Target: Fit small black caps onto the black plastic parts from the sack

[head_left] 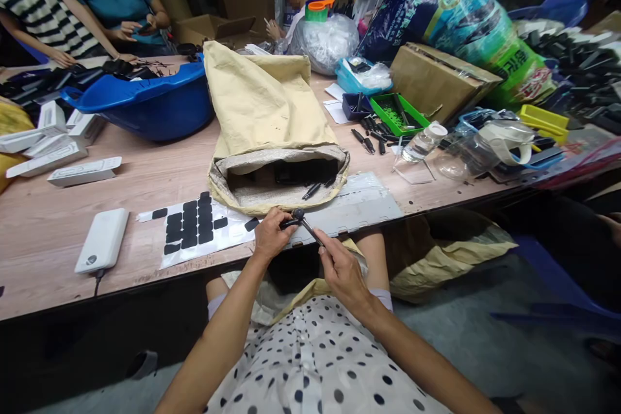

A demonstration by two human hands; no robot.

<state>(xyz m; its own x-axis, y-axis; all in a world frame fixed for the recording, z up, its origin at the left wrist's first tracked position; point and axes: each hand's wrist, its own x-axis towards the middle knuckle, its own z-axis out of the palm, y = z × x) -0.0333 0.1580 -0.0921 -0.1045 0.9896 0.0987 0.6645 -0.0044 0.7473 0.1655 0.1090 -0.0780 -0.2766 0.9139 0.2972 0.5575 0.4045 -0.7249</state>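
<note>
My left hand and my right hand are both closed on a small black stick-shaped part with a round end, held just in front of the table edge. The left pinches its left end, the right grips its lower right end. Just beyond lies a tan sack on its side, mouth open toward me, with a few similar black parts inside. A clear sheet of black stickers lies left of my left hand.
A white power bank lies at the left. A blue tub stands at the back left beside white boxes. A green tray, plastic bottle and cardboard box sit right. Other people work at the far side.
</note>
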